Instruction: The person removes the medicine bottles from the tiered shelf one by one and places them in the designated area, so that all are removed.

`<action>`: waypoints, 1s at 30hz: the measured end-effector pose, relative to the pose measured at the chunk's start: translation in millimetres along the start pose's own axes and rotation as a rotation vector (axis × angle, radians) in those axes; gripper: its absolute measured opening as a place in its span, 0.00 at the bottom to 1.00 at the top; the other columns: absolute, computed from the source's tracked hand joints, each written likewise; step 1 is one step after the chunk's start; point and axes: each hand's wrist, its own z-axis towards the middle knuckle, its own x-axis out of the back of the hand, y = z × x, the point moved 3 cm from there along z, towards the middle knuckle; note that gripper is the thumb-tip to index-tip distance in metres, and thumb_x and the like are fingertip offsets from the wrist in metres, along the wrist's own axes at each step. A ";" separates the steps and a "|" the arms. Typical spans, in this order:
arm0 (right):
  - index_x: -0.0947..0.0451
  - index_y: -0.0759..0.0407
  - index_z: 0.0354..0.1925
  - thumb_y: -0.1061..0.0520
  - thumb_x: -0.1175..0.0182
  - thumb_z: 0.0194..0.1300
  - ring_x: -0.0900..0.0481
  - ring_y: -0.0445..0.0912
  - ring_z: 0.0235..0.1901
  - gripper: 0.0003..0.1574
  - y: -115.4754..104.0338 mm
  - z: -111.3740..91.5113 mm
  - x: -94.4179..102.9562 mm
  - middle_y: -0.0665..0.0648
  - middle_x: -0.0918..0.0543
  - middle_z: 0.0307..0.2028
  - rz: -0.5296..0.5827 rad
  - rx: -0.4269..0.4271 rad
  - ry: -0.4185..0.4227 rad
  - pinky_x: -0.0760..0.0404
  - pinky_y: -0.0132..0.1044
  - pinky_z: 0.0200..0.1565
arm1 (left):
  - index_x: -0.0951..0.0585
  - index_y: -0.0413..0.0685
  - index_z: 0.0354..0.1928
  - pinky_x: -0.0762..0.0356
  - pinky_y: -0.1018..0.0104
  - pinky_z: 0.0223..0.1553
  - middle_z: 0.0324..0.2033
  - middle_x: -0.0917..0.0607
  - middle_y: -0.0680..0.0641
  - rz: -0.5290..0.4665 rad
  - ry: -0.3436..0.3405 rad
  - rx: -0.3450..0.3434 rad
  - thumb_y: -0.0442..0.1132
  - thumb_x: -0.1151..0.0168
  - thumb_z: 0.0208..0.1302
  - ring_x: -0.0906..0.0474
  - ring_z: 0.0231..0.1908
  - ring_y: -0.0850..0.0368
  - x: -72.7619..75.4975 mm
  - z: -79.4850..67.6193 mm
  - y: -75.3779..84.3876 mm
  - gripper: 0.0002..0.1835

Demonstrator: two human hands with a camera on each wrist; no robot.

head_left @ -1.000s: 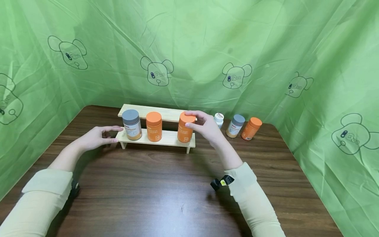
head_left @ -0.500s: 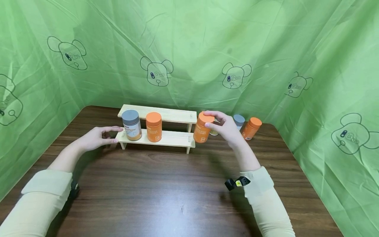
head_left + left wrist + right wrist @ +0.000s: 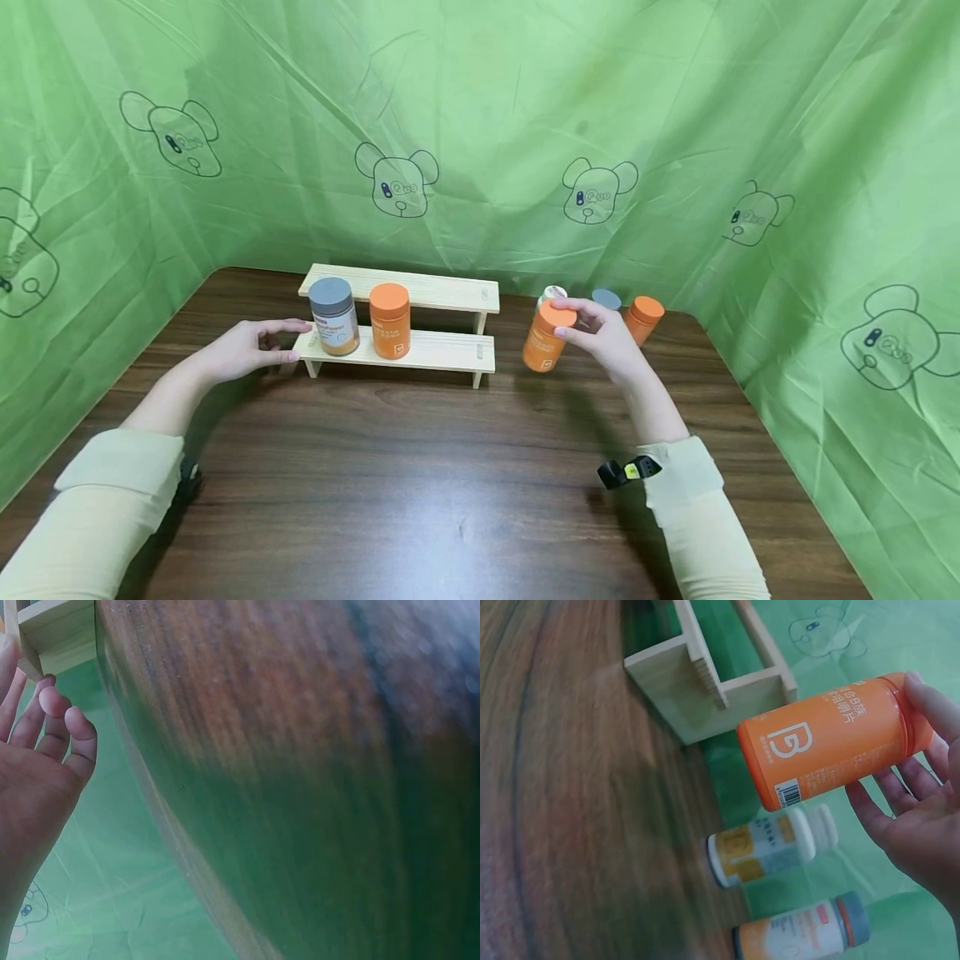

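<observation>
My right hand (image 3: 611, 337) grips an orange pill bottle (image 3: 543, 343) by its lid, thumb on the near side. The bottle hangs slightly tilted above the table, right of a two-tier wooden rack (image 3: 442, 350); its base is off the wood in the right wrist view. My left hand (image 3: 236, 350) pinches the left end of the rack's lower tier between thumb and index finger. On that tier stand a grey-lidded bottle (image 3: 334, 321) at the left and another orange bottle (image 3: 390, 323) beside it. The upper tier (image 3: 397, 286) bears nothing.
Behind the held bottle stand a small white-capped bottle (image 3: 761, 844) and a grey-lidded bottle (image 3: 802, 930), partly hidden in the head view. A further orange bottle (image 3: 647, 317) stands to their right. Green cloth (image 3: 480, 100) encloses the brown wooden table (image 3: 375, 483).
My right hand has lifted the orange bottle off the right end of the lower tier and carried it rightward, past the rack. My left hand has stayed at the rack's left end.
</observation>
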 end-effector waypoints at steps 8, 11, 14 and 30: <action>0.26 0.62 0.57 0.58 0.33 0.58 0.25 0.40 0.52 0.29 24.7 -3.5 4.9 0.48 0.20 0.52 -0.078 -0.034 0.010 0.25 0.30 0.49 | 0.26 0.51 0.62 0.32 0.66 0.26 0.47 0.21 0.45 0.002 0.001 0.005 0.49 0.35 0.60 0.32 0.24 0.60 -0.5 -0.8 -0.5 0.28; 0.26 0.62 0.57 0.57 0.32 0.57 0.25 0.39 0.53 0.30 33.9 -3.3 5.4 0.49 0.21 0.53 -0.080 -0.039 0.018 0.26 0.29 0.51 | 0.26 0.51 0.61 0.32 0.66 0.26 0.49 0.21 0.45 0.001 0.001 0.000 0.49 0.35 0.60 0.32 0.24 0.60 -0.6 -0.7 -0.8 0.27; 0.27 0.62 0.59 0.58 0.33 0.58 0.25 0.38 0.53 0.30 45.6 -2.0 6.3 0.48 0.21 0.54 -0.072 -0.056 0.014 0.27 0.29 0.52 | 0.26 0.51 0.61 0.31 0.66 0.26 0.45 0.20 0.45 -0.001 0.003 -0.001 0.49 0.35 0.60 0.32 0.24 0.60 -0.5 -0.6 -0.8 0.27; 0.26 0.56 0.58 0.56 0.33 0.58 0.28 0.43 0.58 0.29 72.3 2.8 9.5 0.48 0.23 0.57 0.011 -0.107 0.045 0.29 0.34 0.54 | 0.26 0.50 0.61 0.31 0.66 0.25 0.39 0.19 0.47 -0.013 0.006 -0.005 0.48 0.35 0.60 0.32 0.24 0.60 0.3 -2.0 1.7 0.27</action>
